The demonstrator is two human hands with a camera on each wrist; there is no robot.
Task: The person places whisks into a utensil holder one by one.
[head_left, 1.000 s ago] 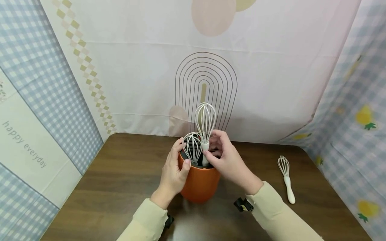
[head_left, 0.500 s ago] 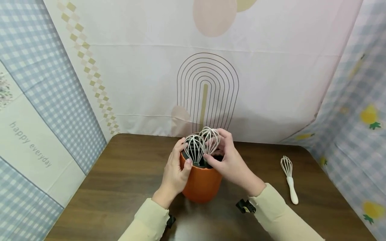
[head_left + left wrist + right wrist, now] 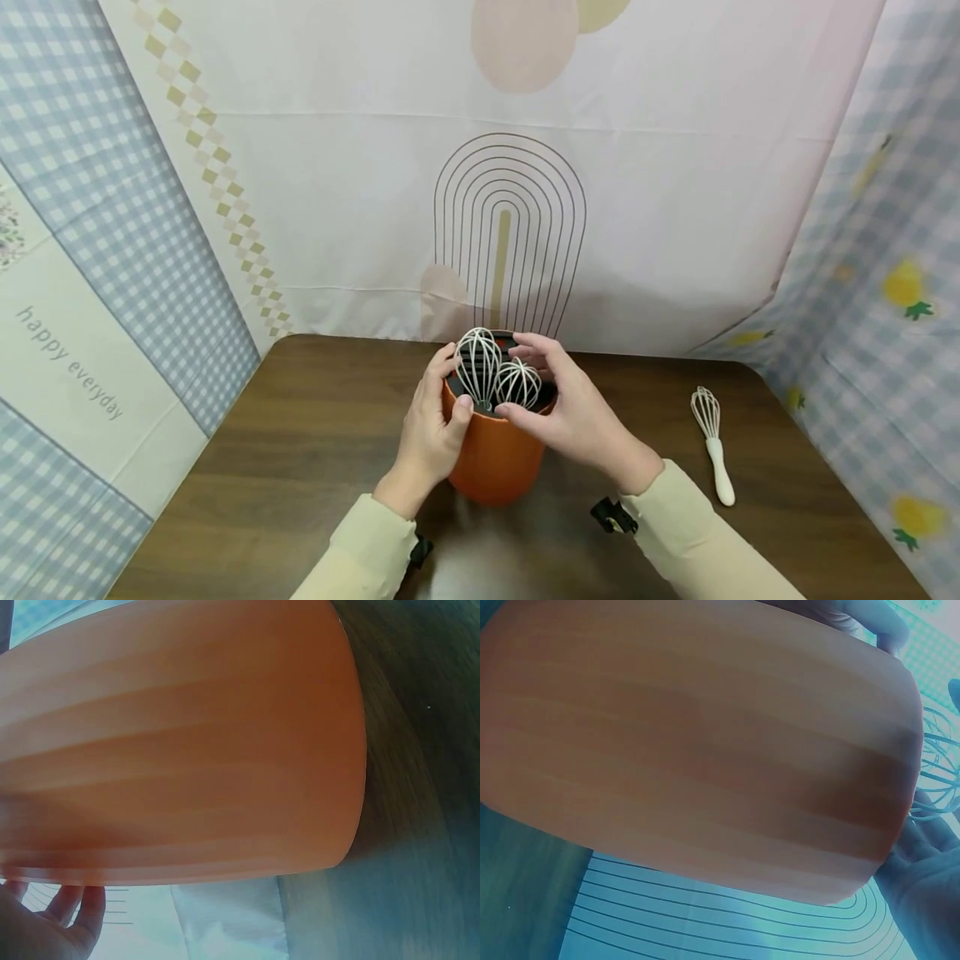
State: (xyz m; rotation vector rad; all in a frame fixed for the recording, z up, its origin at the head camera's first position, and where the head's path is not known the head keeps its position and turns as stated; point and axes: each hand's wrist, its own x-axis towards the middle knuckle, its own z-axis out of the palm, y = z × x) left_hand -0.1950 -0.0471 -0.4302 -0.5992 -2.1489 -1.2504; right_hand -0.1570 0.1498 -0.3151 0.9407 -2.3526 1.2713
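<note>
On the wood-grain table [image 3: 315, 442], the orange utensil holder [image 3: 495, 467] stands upright and has just taken in the lower balloon whisk [image 3: 518, 383]; that insertion looks complete, making two inside and one outside. The right hand [image 3: 577, 412], at four o'clock of the rim, pinched this whisk's handle a second ago; now its fingers and thumb curve loosely about the wire head, apparently released, though light contact cannot be ruled out. The left hand [image 3: 437, 417], at eight o'clock, grasps the holder's rim as before. The higher balloon whisk [image 3: 477, 367], at nine o'clock in the mouth, has stayed put, while the lower one, at three, has sunk from well above the rim until its handle is hidden. The loose slim whisk [image 3: 715, 450] lies well apart, at the holder's three o'clock, head toward eleven, unmoved
</note>
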